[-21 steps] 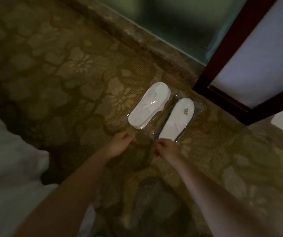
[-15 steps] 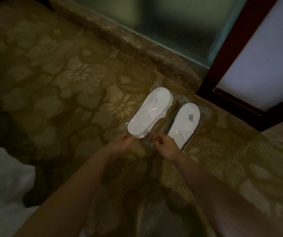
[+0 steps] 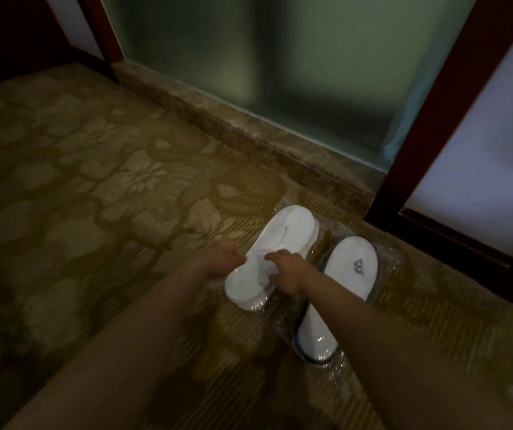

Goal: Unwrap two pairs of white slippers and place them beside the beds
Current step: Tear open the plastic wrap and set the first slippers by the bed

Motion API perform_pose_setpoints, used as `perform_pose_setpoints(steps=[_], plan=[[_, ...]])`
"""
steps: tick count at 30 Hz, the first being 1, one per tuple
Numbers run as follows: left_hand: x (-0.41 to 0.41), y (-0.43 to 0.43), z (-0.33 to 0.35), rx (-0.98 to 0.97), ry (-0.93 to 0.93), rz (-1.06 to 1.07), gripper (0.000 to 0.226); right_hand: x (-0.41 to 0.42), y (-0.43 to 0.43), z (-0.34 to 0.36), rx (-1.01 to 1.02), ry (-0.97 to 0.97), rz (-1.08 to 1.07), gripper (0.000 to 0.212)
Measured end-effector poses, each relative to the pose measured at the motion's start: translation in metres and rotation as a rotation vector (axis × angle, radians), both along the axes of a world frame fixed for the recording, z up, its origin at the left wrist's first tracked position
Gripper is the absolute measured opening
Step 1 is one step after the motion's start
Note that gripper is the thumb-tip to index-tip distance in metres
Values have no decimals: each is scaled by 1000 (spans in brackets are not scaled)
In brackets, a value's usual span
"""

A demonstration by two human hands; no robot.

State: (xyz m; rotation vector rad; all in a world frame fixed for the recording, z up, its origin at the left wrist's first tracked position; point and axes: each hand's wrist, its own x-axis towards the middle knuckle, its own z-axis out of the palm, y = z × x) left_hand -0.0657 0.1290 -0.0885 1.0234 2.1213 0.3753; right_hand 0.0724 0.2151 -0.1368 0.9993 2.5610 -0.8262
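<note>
Covering most of the view, the patterned carpet floor (image 3: 100, 187) runs up to a stone sill (image 3: 249, 131) below frosted glass (image 3: 280, 57), with a dark wooden frame (image 3: 429, 125) at the far right corner. Near that corner, just short of the sill, lie two packs of white slippers side by side, both in clear plastic: the left pack (image 3: 280, 243) and the right pack (image 3: 342, 287), which bears a small logo. Both hands are on the left pack. The left hand (image 3: 222, 259) is closed at its left edge, apparently pinching the wrapper, though the blur keeps me from being sure. The right hand (image 3: 286, 271) rests on top, fingers (image 3: 272, 257) curled and seemingly gripping the film. Judging from this, unwrapping is only starting: neither pack looks open, the right one is untouched, and placing beside the beds remains.
</note>
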Motion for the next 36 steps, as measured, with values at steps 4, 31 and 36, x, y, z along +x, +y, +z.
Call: perform_pose_setpoints(steps=[4,31,36], plan=[[2,1,-21,10,-134,178,54,0,-6,-14,9,-132,116,69],[1,-17,-19,92,-498,450,58,-3,-19,21,-686,445,-428,72],[-2,-18,20,267,-392,363,50,0,-19,49,-386,607,-436,65]])
